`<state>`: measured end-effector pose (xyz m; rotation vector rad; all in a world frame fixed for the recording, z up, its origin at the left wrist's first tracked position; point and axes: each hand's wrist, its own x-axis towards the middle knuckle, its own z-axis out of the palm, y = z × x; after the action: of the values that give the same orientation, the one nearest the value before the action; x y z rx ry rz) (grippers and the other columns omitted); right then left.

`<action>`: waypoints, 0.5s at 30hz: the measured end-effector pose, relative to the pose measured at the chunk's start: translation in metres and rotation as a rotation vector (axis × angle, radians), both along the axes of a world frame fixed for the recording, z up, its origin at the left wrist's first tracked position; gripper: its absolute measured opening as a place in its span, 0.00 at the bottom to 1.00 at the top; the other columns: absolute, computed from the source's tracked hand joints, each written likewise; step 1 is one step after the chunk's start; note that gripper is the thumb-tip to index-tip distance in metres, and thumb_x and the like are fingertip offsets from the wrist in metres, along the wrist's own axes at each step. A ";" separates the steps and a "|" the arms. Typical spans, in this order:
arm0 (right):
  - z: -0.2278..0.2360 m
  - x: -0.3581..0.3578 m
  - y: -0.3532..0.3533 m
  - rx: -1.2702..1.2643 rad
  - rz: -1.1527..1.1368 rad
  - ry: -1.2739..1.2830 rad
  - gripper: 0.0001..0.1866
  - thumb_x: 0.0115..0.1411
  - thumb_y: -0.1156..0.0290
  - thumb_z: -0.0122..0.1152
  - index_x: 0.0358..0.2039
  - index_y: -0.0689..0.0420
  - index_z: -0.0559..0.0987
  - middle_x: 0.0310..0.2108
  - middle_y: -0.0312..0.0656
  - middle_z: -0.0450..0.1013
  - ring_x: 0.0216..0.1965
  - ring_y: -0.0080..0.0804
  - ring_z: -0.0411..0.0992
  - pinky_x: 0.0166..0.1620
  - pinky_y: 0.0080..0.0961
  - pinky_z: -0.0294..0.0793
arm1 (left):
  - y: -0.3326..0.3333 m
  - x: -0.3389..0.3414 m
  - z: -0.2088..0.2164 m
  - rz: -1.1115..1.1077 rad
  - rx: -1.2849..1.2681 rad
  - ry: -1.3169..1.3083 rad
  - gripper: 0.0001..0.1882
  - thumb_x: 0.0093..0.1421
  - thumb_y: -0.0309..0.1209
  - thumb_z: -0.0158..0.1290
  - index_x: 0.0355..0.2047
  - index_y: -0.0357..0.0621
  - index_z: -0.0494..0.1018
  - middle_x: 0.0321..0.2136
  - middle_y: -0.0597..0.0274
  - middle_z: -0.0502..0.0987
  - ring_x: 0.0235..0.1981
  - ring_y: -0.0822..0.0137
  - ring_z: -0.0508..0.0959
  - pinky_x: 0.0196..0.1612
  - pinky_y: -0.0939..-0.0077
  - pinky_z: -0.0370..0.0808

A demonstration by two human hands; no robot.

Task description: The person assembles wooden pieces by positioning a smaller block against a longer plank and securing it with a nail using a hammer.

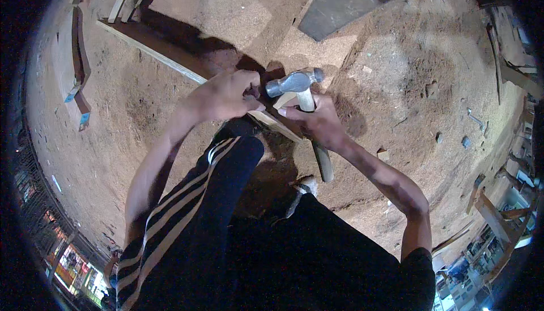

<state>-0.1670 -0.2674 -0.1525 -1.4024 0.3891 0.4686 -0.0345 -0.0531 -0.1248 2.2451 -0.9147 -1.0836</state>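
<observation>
A long wooden board (156, 56) runs from the far left down to just in front of my knees. My left hand (224, 96) is closed over its near part, fingers curled together; whatever they pinch is hidden. My right hand (320, 121) grips a ball-peen hammer (296, 82) by its wooden handle, metal head up and the handle's end sticking out below the hand. Thumb and forefinger of that hand also touch a small pale wood piece (285, 100) beside the board's near end.
Two short wood blocks (116, 9) stand at the board's far end. A dark flat sheet (340, 5) lies at the top. Another length of timber (76, 45) rests at the left. Small scraps (383, 154) dot the sandy ground (408, 84) at the right, with more timber (490, 214) beyond.
</observation>
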 end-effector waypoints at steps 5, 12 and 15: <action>-0.007 -0.001 -0.004 -0.102 0.051 -0.044 0.10 0.58 0.66 0.74 0.33 0.60 0.84 0.23 0.31 0.75 0.24 0.14 0.68 0.27 0.20 0.67 | 0.001 -0.043 0.014 0.166 -0.250 -0.153 0.16 0.53 0.37 0.68 0.34 0.43 0.75 0.34 0.52 0.80 0.36 0.50 0.82 0.44 0.58 0.77; -0.002 -0.001 -0.002 -0.141 0.091 -0.019 0.10 0.57 0.66 0.75 0.30 0.59 0.84 0.23 0.31 0.75 0.24 0.15 0.69 0.27 0.21 0.68 | 0.005 -0.045 0.003 -0.037 -0.348 -0.212 0.27 0.46 0.37 0.69 0.48 0.47 0.81 0.39 0.55 0.80 0.40 0.50 0.81 0.46 0.58 0.77; -0.005 -0.002 -0.003 -0.095 0.084 0.020 0.10 0.56 0.66 0.75 0.30 0.59 0.84 0.23 0.31 0.75 0.24 0.15 0.69 0.27 0.20 0.68 | -0.001 -0.040 0.006 -0.093 -0.296 -0.215 0.22 0.47 0.34 0.67 0.45 0.48 0.82 0.39 0.54 0.81 0.40 0.50 0.81 0.45 0.58 0.78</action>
<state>-0.1686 -0.2702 -0.1574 -1.5111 0.3737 0.5385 -0.0745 -0.0546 -0.1190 2.1137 -1.1935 -0.6984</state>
